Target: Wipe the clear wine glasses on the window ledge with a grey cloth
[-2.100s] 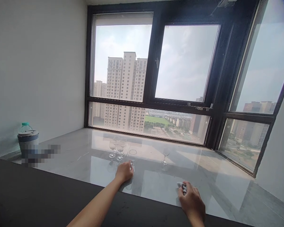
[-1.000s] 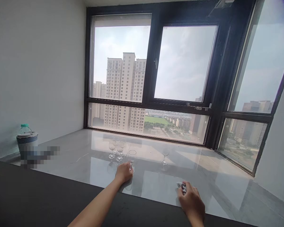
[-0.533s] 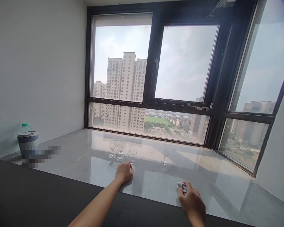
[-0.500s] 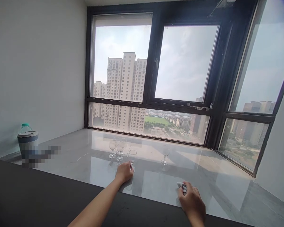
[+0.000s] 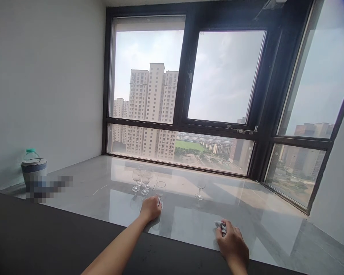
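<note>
My left hand [image 5: 151,209] is closed round the stem of a clear wine glass [image 5: 161,186], which stands upright near the front of the glossy grey sill [image 5: 189,225]. The fingers hide most of the stem. To the right, my right hand [image 5: 232,240] is closed on a crumpled white and grey cloth [image 5: 220,226], resting at the sill's front edge. Beyond my left hand, several stemmed glasses [image 5: 136,179] stand in a close group. A single stemmed glass [image 5: 200,187] stands apart, behind and left of my right hand.
A paper cup [image 5: 34,170] and a bottle with a green cap [image 5: 30,151] stand at the far left by the wall, beside a blurred-out patch. Dark-framed windows [image 5: 180,124] border the sill at the back and right. The sill's front edge drops off to a dark face.
</note>
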A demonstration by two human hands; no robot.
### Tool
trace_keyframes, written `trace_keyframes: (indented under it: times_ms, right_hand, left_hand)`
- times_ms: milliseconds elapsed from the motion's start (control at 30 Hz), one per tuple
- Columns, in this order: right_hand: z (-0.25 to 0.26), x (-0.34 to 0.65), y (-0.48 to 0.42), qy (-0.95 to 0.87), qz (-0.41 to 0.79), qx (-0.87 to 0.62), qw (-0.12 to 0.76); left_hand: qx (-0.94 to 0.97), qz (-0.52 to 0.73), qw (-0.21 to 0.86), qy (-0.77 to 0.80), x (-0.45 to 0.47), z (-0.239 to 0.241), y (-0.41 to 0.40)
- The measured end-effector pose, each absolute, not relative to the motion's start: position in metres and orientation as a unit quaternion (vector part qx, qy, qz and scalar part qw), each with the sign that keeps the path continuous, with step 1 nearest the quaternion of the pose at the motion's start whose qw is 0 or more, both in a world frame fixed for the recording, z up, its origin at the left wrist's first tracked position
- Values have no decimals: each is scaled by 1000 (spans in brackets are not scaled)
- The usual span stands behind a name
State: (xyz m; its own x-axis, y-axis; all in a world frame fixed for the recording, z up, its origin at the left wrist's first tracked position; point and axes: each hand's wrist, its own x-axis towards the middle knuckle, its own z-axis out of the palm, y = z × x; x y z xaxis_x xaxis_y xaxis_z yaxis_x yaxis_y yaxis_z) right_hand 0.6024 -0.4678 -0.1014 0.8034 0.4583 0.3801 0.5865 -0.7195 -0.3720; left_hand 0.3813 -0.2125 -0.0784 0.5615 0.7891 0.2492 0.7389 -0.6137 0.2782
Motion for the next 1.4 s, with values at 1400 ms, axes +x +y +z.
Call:
trace_keyframes:
  times_ms: [1400]
  right_hand:
    - [-121,617,-468,-257,-148,-904,307]
  left_hand:
    - [933,166,116,296,390,-82,-277]
